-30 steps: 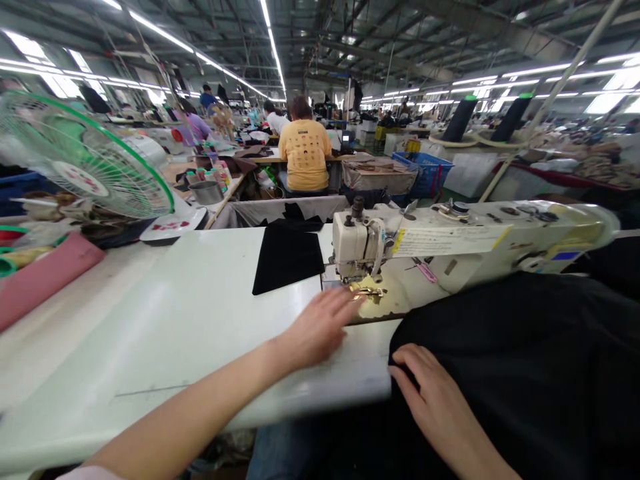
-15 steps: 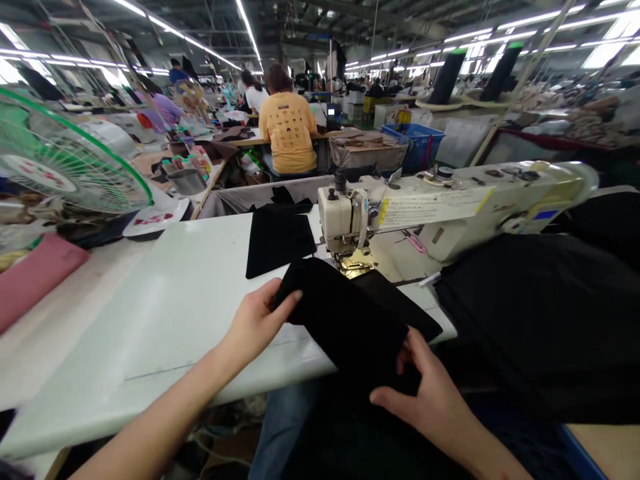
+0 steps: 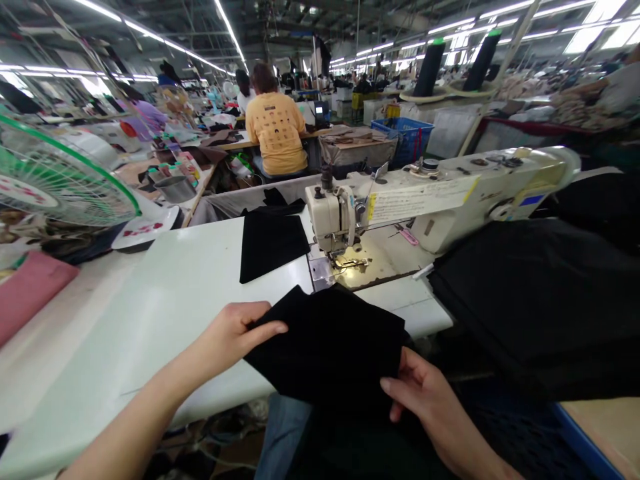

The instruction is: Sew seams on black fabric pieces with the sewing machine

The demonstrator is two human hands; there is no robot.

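A black fabric piece is stretched between both hands at the table's front edge. My left hand pinches its left corner, thumb on top. My right hand grips the lower right edge, some fingers hidden behind the cloth. Just beyond the cloth stands a white sewing machine, its presser foot over the metal plate with no cloth under it. Left of the needle area lies a second black fabric piece, flat on the pale table.
Black fabric is heaped at the right. Pink-handled snips rest on the machine bed. A green fan and pink cloth are at the left. A person in a yellow shirt sits ahead, back turned.
The black fabric piece has come off the machine bed toward me and is spread wider. My left hand has moved slightly left and down; my right hand has closed on the edge.
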